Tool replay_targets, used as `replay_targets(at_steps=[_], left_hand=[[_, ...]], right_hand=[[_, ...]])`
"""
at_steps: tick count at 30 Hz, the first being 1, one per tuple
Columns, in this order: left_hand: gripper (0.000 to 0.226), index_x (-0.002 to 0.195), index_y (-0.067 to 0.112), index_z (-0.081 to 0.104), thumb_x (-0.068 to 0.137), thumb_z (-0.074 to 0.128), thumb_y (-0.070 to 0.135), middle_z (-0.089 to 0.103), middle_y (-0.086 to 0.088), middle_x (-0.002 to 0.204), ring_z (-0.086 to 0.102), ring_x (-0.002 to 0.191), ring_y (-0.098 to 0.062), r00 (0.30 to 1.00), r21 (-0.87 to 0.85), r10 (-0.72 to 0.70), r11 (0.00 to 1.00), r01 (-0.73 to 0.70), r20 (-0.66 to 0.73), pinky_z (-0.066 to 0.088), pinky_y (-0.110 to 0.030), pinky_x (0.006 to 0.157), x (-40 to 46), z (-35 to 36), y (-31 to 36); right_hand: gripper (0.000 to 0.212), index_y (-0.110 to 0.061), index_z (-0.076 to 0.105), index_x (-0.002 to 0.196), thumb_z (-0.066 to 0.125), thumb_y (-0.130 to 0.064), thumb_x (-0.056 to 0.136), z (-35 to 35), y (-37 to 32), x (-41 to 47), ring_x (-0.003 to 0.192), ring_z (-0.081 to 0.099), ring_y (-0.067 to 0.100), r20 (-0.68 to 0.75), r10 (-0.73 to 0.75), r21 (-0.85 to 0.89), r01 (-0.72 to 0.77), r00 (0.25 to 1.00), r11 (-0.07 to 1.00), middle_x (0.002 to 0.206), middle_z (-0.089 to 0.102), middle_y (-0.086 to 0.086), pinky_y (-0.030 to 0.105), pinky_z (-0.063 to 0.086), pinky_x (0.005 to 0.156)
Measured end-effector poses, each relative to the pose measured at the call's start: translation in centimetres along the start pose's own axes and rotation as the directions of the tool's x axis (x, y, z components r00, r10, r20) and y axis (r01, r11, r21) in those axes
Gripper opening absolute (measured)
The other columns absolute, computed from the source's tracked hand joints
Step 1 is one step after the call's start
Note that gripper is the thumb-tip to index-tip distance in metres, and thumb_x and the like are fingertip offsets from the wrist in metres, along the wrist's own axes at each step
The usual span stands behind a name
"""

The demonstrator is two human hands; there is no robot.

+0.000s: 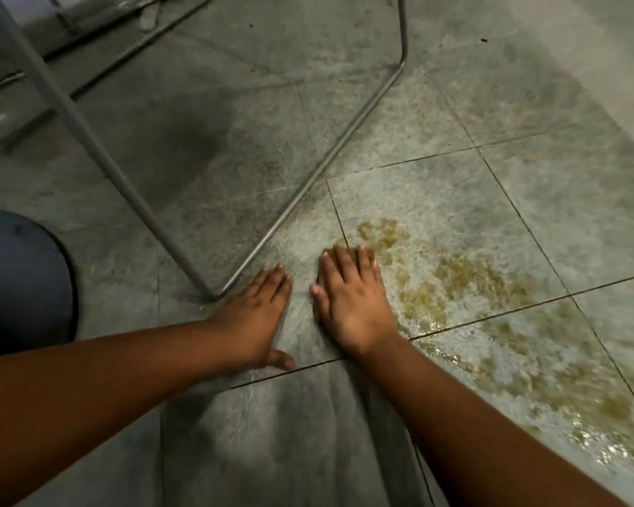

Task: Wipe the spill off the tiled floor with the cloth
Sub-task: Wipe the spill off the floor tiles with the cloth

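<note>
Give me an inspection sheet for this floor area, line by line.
Surface: tiled floor, grey-green, dark grout lines, partly in shadow.
Job's things: yellowish-brown spill spread right of the hands, glistening wet toward the lower right; cloth cannot be told apart from the floor, perhaps under the right hand.
Clutter: bent metal frame standing on the floor; dark round object at the left edge.
Grippers: left hand flat, fingers spread on the floor; right hand flat, fingertips at the spill's edge.
Cables: nothing seen.
Surroundings: pale wall base upper right.
</note>
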State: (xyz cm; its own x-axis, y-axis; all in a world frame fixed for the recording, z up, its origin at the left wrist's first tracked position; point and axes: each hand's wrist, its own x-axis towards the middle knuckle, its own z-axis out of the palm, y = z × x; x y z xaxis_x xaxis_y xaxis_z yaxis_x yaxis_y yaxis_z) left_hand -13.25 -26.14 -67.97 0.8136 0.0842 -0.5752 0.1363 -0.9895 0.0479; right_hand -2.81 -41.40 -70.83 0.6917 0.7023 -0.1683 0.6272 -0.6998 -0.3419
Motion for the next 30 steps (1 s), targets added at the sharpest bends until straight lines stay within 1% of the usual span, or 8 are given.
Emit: replay_targets(at_steps=[2,5,9,13,17,21,24,30], left_hand=[[0.131,0.152,0.011,-0.020,0.072,0.057,0.079,-0.028,-0.010,0.159,-0.024,0.147,-0.025,1.000,-0.011,0.003,1.000,-0.003,0.004,-0.004,-0.036,0.122,0.2,0.2,-0.1],[0.131,0.151,0.012,-0.023,0.072,0.058,0.079,-0.031,-0.009,0.158,-0.027,0.146,-0.024,1.000,-0.028,0.011,1.000,-0.011,0.012,-0.001,-0.039,0.123,0.2,0.4,-0.2],[0.131,0.145,0.015,-0.032,0.072,0.058,0.078,-0.044,-0.001,0.147,-0.034,0.142,-0.022,0.999,-0.085,0.026,0.996,-0.024,0.021,0.003,-0.043,0.123,0.3,0.8,-0.5],[0.128,0.136,0.018,-0.036,0.072,0.056,0.079,-0.046,-0.001,0.143,-0.036,0.141,-0.023,0.999,-0.085,0.024,0.996,-0.022,0.023,0.003,-0.044,0.123,0.4,1.1,-0.7],[0.131,0.146,0.014,-0.030,0.072,0.057,0.079,-0.045,-0.002,0.144,-0.035,0.142,-0.024,0.999,-0.063,0.022,0.998,-0.021,0.025,0.003,-0.044,0.122,0.5,1.2,-0.7],[0.131,0.149,0.016,-0.027,0.072,0.060,0.077,-0.045,0.001,0.144,-0.035,0.142,-0.022,0.999,-0.089,0.020,0.996,-0.017,0.037,0.002,-0.043,0.122,0.4,0.9,-0.6],[0.132,0.149,0.015,-0.028,0.072,0.061,0.076,-0.045,0.000,0.143,-0.035,0.141,-0.022,0.998,-0.091,0.022,0.996,-0.017,0.054,0.002,-0.043,0.122,0.5,0.7,-0.7],[0.134,0.147,0.013,-0.029,0.070,0.060,0.077,-0.045,-0.002,0.144,-0.035,0.142,-0.025,0.999,-0.059,0.018,0.998,-0.015,0.049,0.007,-0.047,0.122,0.8,1.3,-0.8]], right_hand=[[0.063,-0.022,0.011,0.158,0.022,-0.051,0.103,-1.1,0.2,3.2,0.151,-0.013,0.031,0.069,0.010,-0.043,-0.007,0.998,0.999,0.166,0.002,0.004,0.044,-0.008,0.121],[0.065,-0.021,0.011,0.158,0.024,-0.051,0.102,-1.1,0.5,3.5,0.151,-0.011,0.032,0.066,-0.019,-0.092,0.025,0.998,0.995,0.166,0.003,0.005,0.046,-0.006,0.122],[0.062,-0.024,0.017,0.157,0.027,-0.052,0.103,0.4,0.4,-3.4,0.152,-0.010,0.028,0.020,-0.053,-0.034,0.054,0.998,0.998,0.166,0.006,0.002,0.045,-0.001,0.123],[0.061,-0.022,0.028,0.155,0.029,-0.052,0.102,1.7,0.4,-8.5,0.152,0.003,0.029,0.045,-0.062,-0.076,0.065,0.997,0.995,0.164,0.017,0.003,0.045,0.003,0.121],[0.059,-0.019,0.031,0.154,0.030,-0.048,0.102,0.9,0.6,-2.5,0.152,0.004,0.032,0.015,-0.093,-0.041,0.093,0.996,0.995,0.162,0.022,0.007,0.049,0.010,0.122],[0.062,-0.020,0.016,0.157,0.026,-0.048,0.103,-1.4,0.9,6.7,0.151,-0.007,0.033,0.037,-0.001,-0.059,0.003,0.999,0.998,0.166,0.006,0.008,0.046,-0.003,0.123],[0.064,-0.020,0.014,0.158,0.028,-0.049,0.102,-2.5,0.9,9.5,0.151,-0.008,0.034,0.055,0.014,-0.067,-0.010,0.998,0.998,0.166,0.004,0.008,0.046,-0.004,0.122],[0.066,-0.022,0.016,0.158,0.026,-0.054,0.101,-0.5,0.5,-0.7,0.152,-0.006,0.031,0.022,-0.067,-0.065,0.068,0.998,0.996,0.166,0.008,0.005,0.044,-0.003,0.122]])
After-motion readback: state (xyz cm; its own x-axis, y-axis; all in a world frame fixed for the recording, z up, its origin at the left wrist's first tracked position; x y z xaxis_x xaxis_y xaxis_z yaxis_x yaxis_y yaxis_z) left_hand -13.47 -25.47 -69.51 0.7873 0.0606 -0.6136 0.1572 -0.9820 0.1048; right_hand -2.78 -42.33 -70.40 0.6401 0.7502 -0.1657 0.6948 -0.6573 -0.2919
